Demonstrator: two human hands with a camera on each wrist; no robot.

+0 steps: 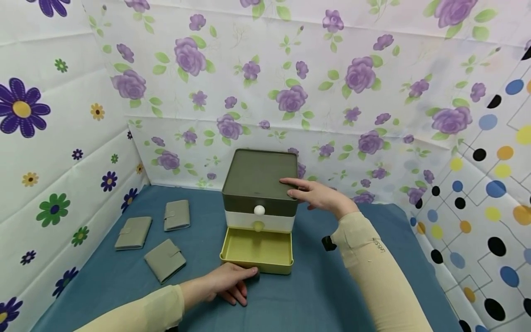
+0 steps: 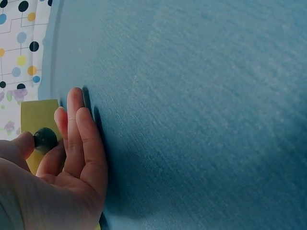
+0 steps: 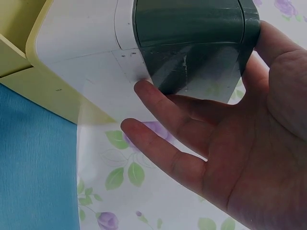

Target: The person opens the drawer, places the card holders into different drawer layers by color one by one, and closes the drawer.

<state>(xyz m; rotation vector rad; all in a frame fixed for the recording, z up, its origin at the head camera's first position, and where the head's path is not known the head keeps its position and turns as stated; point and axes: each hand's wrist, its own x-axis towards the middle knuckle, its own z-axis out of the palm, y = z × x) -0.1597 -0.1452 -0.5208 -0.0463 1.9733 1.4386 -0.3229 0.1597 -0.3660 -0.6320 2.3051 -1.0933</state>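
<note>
A small drawer cabinet [image 1: 261, 173] has a dark green upper tier, a white middle tier and a yellow bottom tier. Its yellow bottom drawer [image 1: 269, 268] is pulled out, with nothing visible inside. At the drawer's front, my left hand [image 1: 226, 281] pinches a dark green round knob [image 2: 46, 140] between thumb and index finger; the other fingers extend beside it. My right hand [image 1: 317, 196] rests on the cabinet's upper right edge, some fingers on top. In the right wrist view, the remaining loosely extended fingers [image 3: 163, 108] lie along its side.
Three grey-green strapped cases, like small wallets or notebooks, lie left of the cabinet: one at the back [image 1: 177, 215], one far left [image 1: 134, 233], one nearer [image 1: 165, 260]. Blue cloth [image 1: 315, 295] covers the table. Patterned sheets [image 1: 265, 60] enclose its back and sides.
</note>
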